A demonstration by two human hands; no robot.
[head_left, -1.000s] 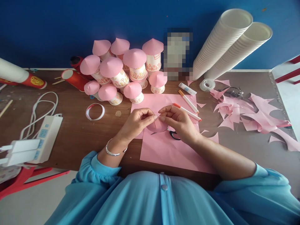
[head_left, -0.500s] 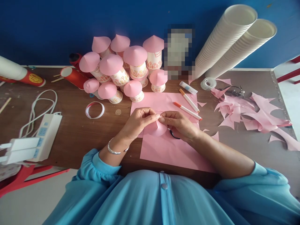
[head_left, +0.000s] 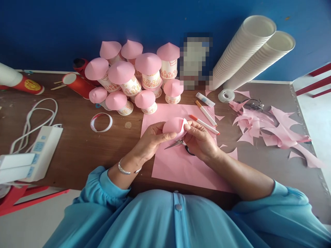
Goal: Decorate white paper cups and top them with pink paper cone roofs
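Both hands grip a small pink paper cone point(head_left: 172, 125) over the table. My left hand point(head_left: 153, 137) pinches its left side between thumb and fingers. My right hand point(head_left: 199, 137) holds the right edge, where a whitish strip of the paper shows. Beneath the hands, a pair of scissors point(head_left: 176, 144) lies on a pink paper sheet point(head_left: 178, 168), its handle partly hidden by my right hand. Just beyond my right hand lie an orange-capped marker point(head_left: 204, 124) and a yellow-capped one point(head_left: 206, 113).
Several paper cups with pink cone roofs point(head_left: 121, 73) stand at the back. Two tall stacks of white cups point(head_left: 240, 51) lean against the blue wall. Pink paper scraps point(head_left: 279, 125) and a tape roll point(head_left: 226, 95) lie right. A power strip point(head_left: 46, 151) sits left, near a white ring point(head_left: 101, 122).
The cone has been tipped and turned in my hands, so its edge now faces upward. My right hand has shifted slightly, and the scissors blades now show below.
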